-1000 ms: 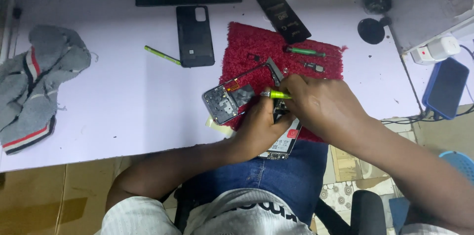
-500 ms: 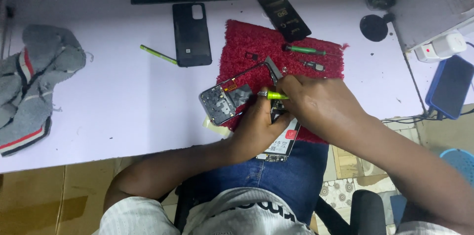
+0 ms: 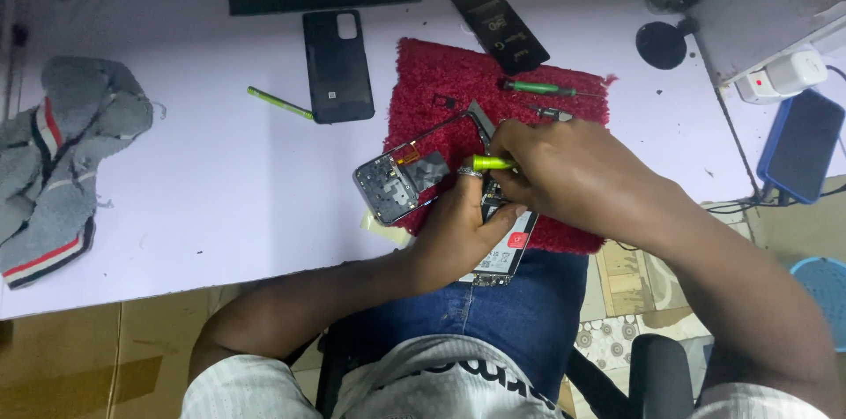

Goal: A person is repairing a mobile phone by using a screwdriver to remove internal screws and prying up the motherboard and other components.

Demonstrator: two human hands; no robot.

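Note:
An opened phone [image 3: 401, 179] with bare circuit parts lies across the near edge of a red mat [image 3: 449, 84]. My left hand [image 3: 463, 225] holds the phone's lower body steady from below. My right hand [image 3: 564, 172] grips a small yellow-green screwdriver [image 3: 489, 163] and presses its tip into the phone between my hands. The phone's lower end [image 3: 507, 256] sticks out past the table edge over my lap.
A black back cover [image 3: 337, 65] and a green pen [image 3: 279, 103] lie left of the mat. A green screwdriver [image 3: 538, 88] rests on the mat, a dark phone panel [image 3: 496, 22] behind it. A grey cloth [image 3: 62, 155] is far left, a blue phone [image 3: 802, 146] far right.
Both hands stay on the phone with only slight shifts. The view has drifted a little.

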